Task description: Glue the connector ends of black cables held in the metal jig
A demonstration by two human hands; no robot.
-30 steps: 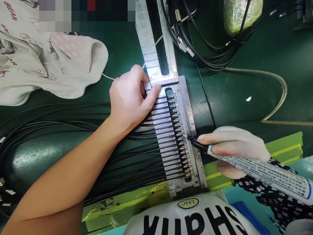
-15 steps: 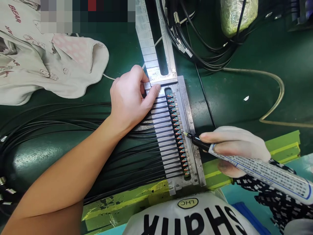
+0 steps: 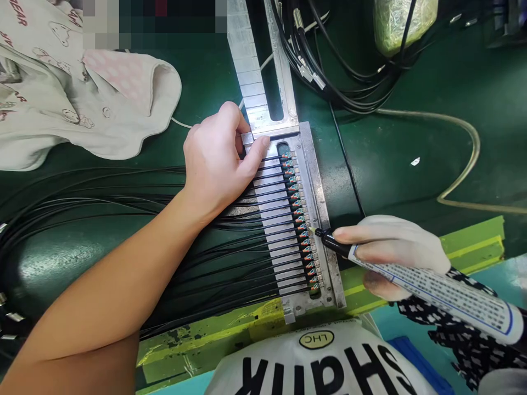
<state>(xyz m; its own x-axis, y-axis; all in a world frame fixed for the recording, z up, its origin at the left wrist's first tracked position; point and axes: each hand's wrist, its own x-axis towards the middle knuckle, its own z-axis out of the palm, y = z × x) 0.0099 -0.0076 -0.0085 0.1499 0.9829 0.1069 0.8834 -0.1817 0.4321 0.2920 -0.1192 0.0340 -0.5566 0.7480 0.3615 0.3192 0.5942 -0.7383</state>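
My left hand (image 3: 216, 159) grips the near end of a slotted metal cable jig (image 3: 288, 219), with its thumb lying along a crossbar. Black cables (image 3: 222, 241) lie across the jig's comb teeth, and their small coloured connector ends (image 3: 297, 211) form a row beside the slot. My gloved right hand (image 3: 391, 252) is shut on a black-tipped marker pen (image 3: 432, 291) with a white printed barrel. The pen's fine tip is just beside the row, at about its middle. Whether it touches a connector is too small to tell.
A printed cloth (image 3: 82, 93) lies at the upper left. A metal rail (image 3: 255, 66) runs away from the jig. Black ferruled cables (image 3: 341, 66), a beige tube (image 3: 465, 153) and a wrapped package (image 3: 403, 24) lie beyond. A lettered white bag (image 3: 321, 362) sits at the near edge.
The whole view has shifted slightly with my head. Both hands stay in nearly the same places on the jig, and the pen tip stays at the same part of the row.
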